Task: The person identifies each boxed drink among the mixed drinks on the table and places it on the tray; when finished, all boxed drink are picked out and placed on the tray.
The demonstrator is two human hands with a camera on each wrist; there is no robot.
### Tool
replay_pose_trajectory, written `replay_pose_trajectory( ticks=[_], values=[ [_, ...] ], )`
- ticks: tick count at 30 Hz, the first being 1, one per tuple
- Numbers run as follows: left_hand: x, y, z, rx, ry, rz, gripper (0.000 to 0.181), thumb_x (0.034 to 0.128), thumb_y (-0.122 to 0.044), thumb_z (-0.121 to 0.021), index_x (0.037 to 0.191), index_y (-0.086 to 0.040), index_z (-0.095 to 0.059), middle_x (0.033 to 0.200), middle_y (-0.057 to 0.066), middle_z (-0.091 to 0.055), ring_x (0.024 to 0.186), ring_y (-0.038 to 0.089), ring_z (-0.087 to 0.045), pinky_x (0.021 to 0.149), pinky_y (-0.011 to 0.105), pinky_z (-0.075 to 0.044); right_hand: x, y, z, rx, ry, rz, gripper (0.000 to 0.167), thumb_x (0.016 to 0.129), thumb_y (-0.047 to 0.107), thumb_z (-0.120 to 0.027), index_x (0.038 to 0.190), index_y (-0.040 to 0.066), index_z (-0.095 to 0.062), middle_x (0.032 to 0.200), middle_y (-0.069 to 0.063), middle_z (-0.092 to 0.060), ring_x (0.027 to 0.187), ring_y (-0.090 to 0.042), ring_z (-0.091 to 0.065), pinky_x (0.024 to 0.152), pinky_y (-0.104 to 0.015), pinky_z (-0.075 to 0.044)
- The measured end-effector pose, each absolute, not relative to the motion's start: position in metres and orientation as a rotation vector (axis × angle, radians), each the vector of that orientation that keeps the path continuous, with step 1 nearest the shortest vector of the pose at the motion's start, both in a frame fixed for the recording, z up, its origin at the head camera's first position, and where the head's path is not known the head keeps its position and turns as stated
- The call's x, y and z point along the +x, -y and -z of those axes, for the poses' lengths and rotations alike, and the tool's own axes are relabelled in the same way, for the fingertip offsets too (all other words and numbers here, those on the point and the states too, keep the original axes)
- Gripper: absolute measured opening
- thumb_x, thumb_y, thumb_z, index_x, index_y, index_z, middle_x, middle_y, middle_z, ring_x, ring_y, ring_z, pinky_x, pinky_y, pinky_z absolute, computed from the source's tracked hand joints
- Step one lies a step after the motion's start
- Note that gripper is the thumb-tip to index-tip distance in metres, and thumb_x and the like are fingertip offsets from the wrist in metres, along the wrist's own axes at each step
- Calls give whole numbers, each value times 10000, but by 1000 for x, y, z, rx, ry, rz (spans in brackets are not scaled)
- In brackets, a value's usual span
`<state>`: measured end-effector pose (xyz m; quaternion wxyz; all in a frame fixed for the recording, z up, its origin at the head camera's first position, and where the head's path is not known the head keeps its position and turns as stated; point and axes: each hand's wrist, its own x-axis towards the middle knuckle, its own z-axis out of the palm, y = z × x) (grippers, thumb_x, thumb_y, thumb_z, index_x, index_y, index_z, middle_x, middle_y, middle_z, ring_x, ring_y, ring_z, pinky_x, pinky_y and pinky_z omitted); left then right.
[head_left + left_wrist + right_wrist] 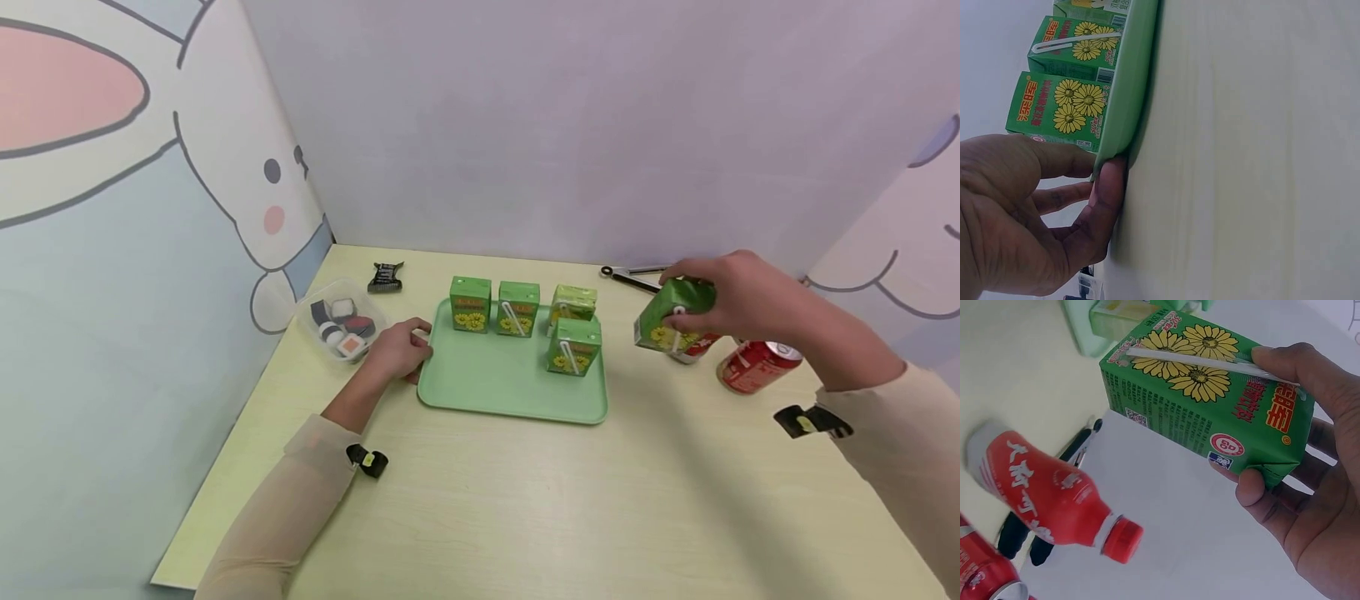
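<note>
My right hand [738, 292] grips a green drink carton [652, 325] with yellow flowers, above the table to the right of the tray. In the right wrist view a white straw runs along the face of that drink carton [1210, 394], and fingers and thumb hold one end of it. The light green tray [487, 379] lies on the table. Its left rim is pinched by my left hand [397, 350], thumb above and a finger beneath in the left wrist view. Several similar cartons [517, 310] stand on the tray, along its back and right side.
Right of the tray are a red can [756, 368], a red-capped bottle [1054, 487] and a black-handled metal tool [633, 280]. A clear tub [306, 321] of sushi-like pieces and a black packet [386, 277] lie at the left, near the walls.
</note>
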<state>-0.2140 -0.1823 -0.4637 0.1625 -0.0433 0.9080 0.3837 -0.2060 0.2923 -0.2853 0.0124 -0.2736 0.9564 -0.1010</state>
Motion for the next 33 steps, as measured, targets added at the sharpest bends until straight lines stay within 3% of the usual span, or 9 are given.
replay_pose_trajectory(
  ticks=[7, 23, 33],
  values=[
    [-213, 182, 462, -131, -2592, -1093, 458, 1073, -166, -629, 1526, -116, -589, 1282, 182, -746, 634, 153, -733, 576, 291, -643, -210, -276, 277, -851, -2975, 319, 503, 869, 230, -966, 1314, 111, -766, 989, -13, -771, 778, -143, -610, 616, -224, -528],
    [-212, 181, 461, -154, -2575, -1099, 452, 1076, -160, -630, 1525, -133, -588, 1274, 171, -737, 647, 163, -735, 579, 304, -659, -221, -233, 265, -941, -2967, 378, 444, 902, 256, -936, 1289, 122, -766, 922, -11, -750, 726, -161, -591, 609, -252, -511],
    [-213, 182, 462, -140, -2573, -1106, 453, 1075, -159, -622, 1525, -126, -586, 1279, 170, -735, 655, 157, -732, 581, 302, -656, -226, -209, 266, -929, -2948, 416, 456, 921, 275, -910, 1314, 109, -749, 976, -51, -775, 747, -196, -622, 624, -294, -534]
  ],
)
